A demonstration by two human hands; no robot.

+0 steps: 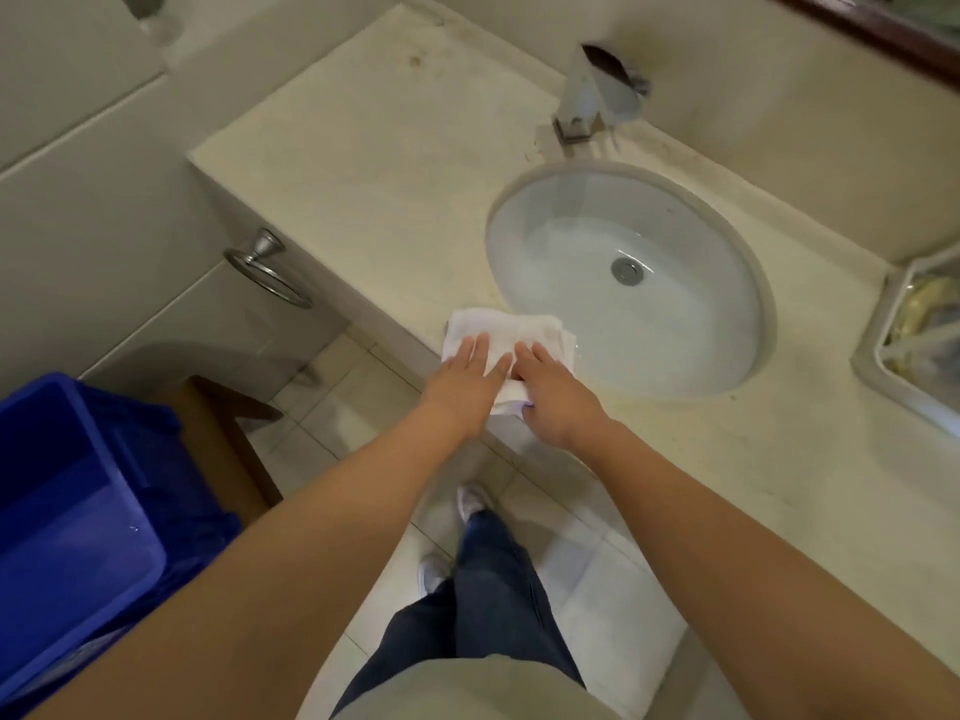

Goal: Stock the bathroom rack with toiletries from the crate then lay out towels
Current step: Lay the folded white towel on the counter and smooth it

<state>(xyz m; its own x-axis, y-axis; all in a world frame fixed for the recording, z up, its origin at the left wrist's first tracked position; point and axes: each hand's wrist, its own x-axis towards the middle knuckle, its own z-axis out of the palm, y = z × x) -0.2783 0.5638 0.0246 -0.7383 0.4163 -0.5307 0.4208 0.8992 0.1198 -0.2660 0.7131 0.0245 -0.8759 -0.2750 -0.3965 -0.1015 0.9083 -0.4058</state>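
Observation:
A small folded white towel (511,332) lies on the front edge of the cream counter (384,163), just left of the sink (631,280). My left hand (470,379) rests flat on the towel's left part, fingers spread. Pressing on its right part is my right hand (550,389); the thumb curls at the towel's near edge, which hangs a little over the counter. The blue crate (78,517) stands at the lower left on a brown stool (228,423); its inside looks empty from here.
A steel tap (582,103) stands behind the sink. A chrome towel ring (270,270) hangs on the wall left of the counter. A white tray (898,366) with wrapped items sits at the counter's right end. My legs and shoes are on the tiled floor (613,600).

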